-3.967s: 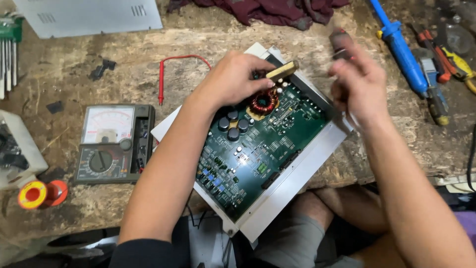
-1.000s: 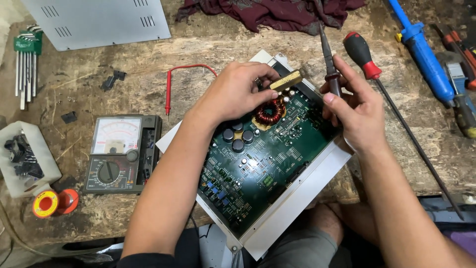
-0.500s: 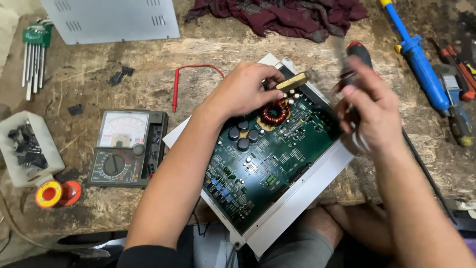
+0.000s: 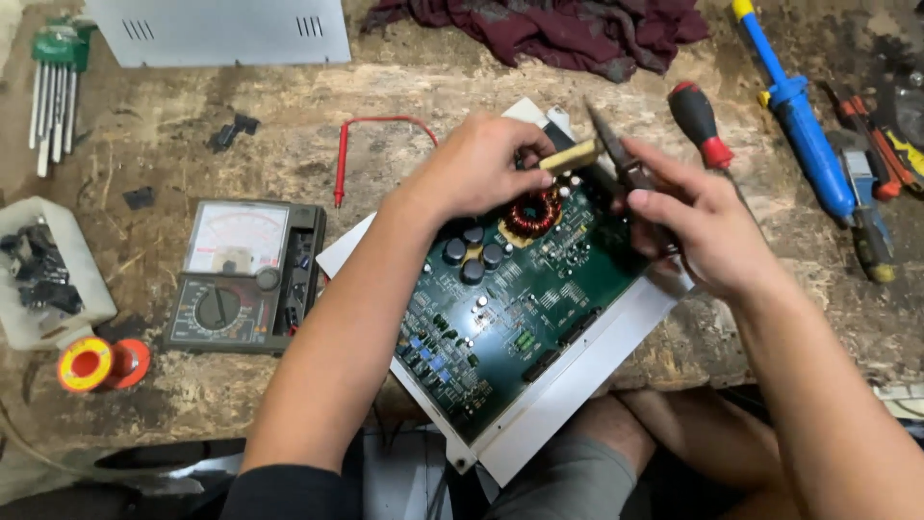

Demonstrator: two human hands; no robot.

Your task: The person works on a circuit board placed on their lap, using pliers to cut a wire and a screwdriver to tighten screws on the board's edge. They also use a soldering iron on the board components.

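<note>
A green circuit board (image 4: 520, 308) lies in a white metal tray (image 4: 587, 371) that overhangs the workbench edge above my lap. My left hand (image 4: 481, 164) rests on the board's far corner, fingers pinching a small tan block-shaped part (image 4: 570, 156) beside a copper-wound toroid coil (image 4: 534, 214). My right hand (image 4: 698, 226) is closed around a pair of dark pliers (image 4: 616, 154), whose jaws point up and to the left, close to the tan part. A red-and-black screwdriver (image 4: 701, 123) lies just behind my right hand.
An analog multimeter (image 4: 245, 274) with a red probe lead (image 4: 371, 144) sits to the left. Hex keys (image 4: 53, 96), a white box of black parts (image 4: 43, 270), a solder spool (image 4: 91, 364), a grey metal cover (image 4: 221, 29), a dark red rag (image 4: 549, 29) and a blue soldering tool (image 4: 794, 106) surround the board.
My right hand has brought the pliers down and left toward the tan part. My left hand has stayed on the board's far corner. The view shifted slightly.
</note>
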